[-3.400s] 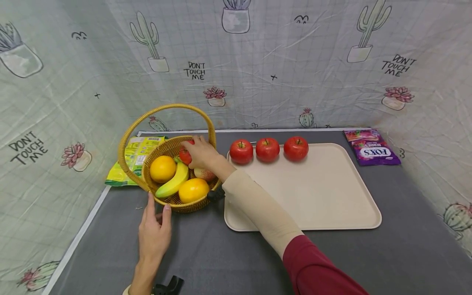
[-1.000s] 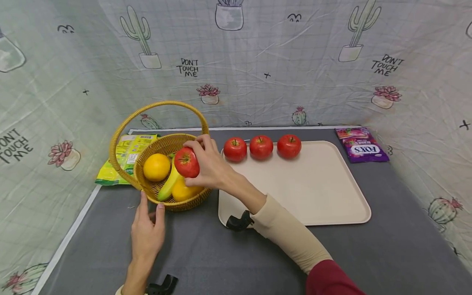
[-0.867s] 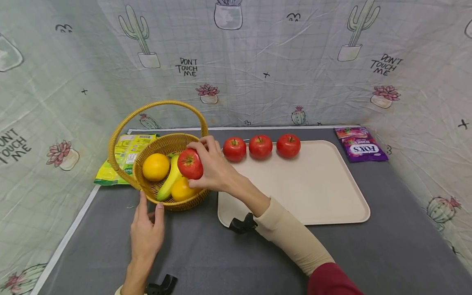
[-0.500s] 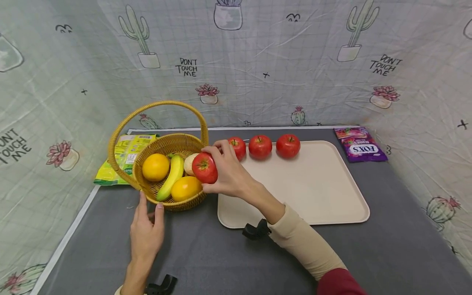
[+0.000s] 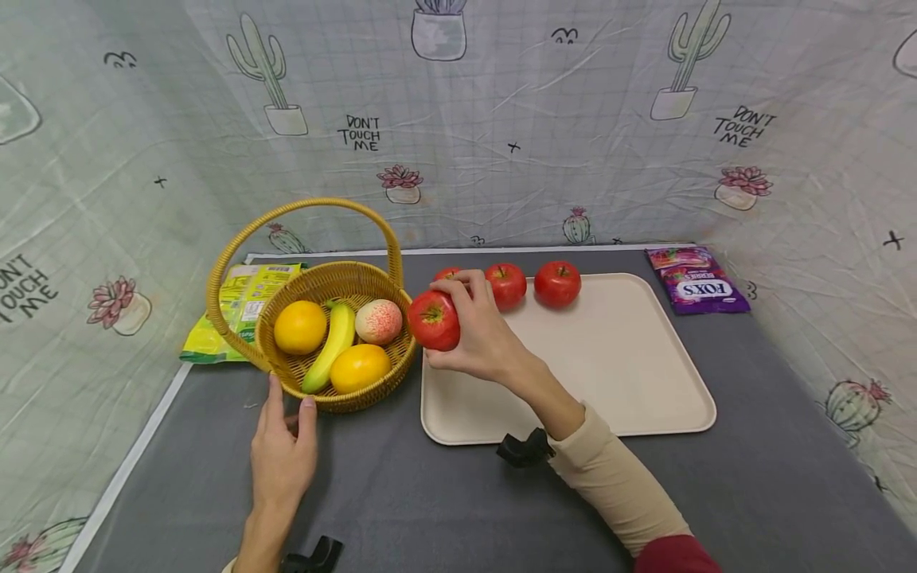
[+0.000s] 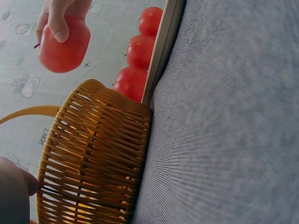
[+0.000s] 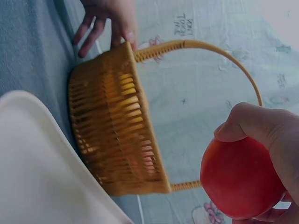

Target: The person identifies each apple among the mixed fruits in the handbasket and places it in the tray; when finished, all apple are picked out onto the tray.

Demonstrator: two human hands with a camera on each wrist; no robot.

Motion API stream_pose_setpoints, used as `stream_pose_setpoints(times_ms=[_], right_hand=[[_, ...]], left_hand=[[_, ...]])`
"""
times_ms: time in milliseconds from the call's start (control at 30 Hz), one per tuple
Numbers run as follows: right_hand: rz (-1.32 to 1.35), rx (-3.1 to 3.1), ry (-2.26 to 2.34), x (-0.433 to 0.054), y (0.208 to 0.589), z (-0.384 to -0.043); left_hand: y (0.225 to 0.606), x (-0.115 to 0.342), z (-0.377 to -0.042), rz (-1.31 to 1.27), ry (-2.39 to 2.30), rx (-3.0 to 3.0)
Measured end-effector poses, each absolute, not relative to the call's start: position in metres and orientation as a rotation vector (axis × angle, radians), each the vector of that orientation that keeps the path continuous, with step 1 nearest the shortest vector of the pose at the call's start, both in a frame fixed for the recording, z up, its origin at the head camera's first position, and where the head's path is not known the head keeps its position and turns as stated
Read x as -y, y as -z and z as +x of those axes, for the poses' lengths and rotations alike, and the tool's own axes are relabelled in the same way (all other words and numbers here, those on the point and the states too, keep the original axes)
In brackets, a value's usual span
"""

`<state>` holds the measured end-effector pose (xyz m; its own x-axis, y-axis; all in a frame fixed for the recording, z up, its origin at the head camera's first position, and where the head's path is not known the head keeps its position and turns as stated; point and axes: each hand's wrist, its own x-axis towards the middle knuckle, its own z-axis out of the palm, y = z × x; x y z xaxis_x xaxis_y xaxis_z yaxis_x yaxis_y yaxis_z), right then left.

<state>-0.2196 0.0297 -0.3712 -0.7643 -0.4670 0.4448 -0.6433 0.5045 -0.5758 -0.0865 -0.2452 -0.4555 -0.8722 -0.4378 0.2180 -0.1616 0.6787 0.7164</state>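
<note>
Above the left edge of the beige tray (image 5: 609, 382), my right hand (image 5: 487, 330) grips a red apple (image 5: 433, 320). The right wrist view shows the thumb over this apple (image 7: 240, 179), held up in the air. The wicker basket (image 5: 358, 404) stands just left of the tray. Inside lie two orange-yellow round fruits, one being an orange (image 5: 299, 327), along with a banana (image 5: 333, 350) and a peach (image 5: 378, 321). With fairly straight fingers, my left hand (image 5: 282, 450) touches the basket's near left rim with thumb and index finger.
Along the tray's back edge sit three more apples (image 5: 557, 284), the leftmost mostly hidden behind my right hand. A purple FOX'S packet (image 5: 698, 282) lies right of the tray. Behind the basket is a yellow-green packet (image 5: 268, 286). The basket's tall handle (image 5: 315, 204) arches upward.
My right hand has lifted the apple out of the basket and carried it right, past the rim to over the tray. The peach has come into full view. My left hand stays at the rim.
</note>
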Motion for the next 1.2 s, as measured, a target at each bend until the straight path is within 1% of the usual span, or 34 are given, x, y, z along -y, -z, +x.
stream_pose_setpoints(times_ms=[667, 1200], right_hand=[[0.653, 2.467, -1.182, -0.082, 0.355, -0.243], [0.367, 2.440, -1.267, -0.143, 0.350, -0.266]], left_hand=[[0.456, 0.245, -0.087, 0.465, 1.018, 2.516], [0.456, 0.245, -0.087, 0.474, 1.013, 2.523]])
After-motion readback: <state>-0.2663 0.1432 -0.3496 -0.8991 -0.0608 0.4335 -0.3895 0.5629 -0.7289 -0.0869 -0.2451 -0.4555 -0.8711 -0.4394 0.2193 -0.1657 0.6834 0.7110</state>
